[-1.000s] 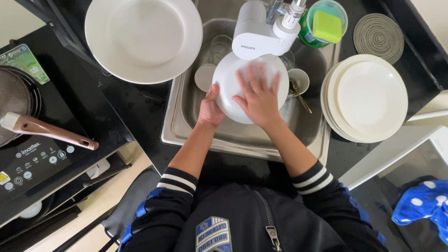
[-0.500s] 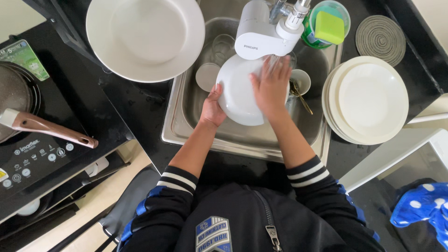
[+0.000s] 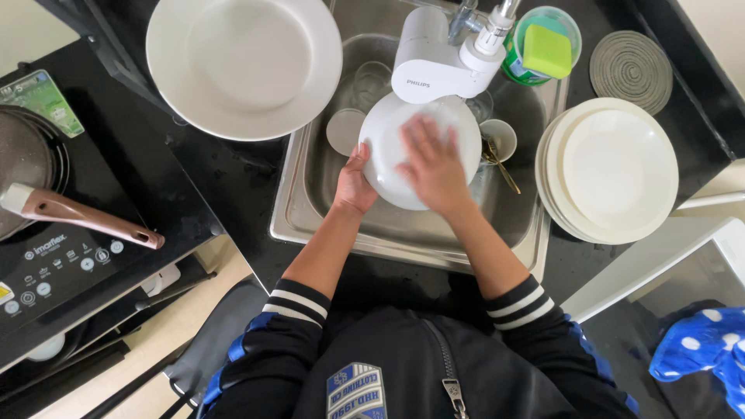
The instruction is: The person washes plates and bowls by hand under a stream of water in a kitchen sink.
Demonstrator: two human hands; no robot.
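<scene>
Much of the sink is hidden: the white filter unit on the tap covers the top edge of the white plate held over the basin, and that plate with both hands covers most of what lies below. Around it only parts show: one clear glass, one small pale round dish, one small cup and the gold handle of a piece of cutlery, whose working end cannot be made out. On the black table to the left lies one large white plate; to the right sits a stack of plates whose edges are too close to count. Behind it are one round grey mat and one green tub with a yellow-green sponge. At the far left one pan with a brown handle is cut off by the frame, on a black cooktop. A blue cloth with white dots is cut off at the lower right. The left hand reaches in with the forearm straight, its grip closed on the plate's left rim, thumb on top. The right hand lies flat on the plate's face, fingers spread wide, holding nothing.
</scene>
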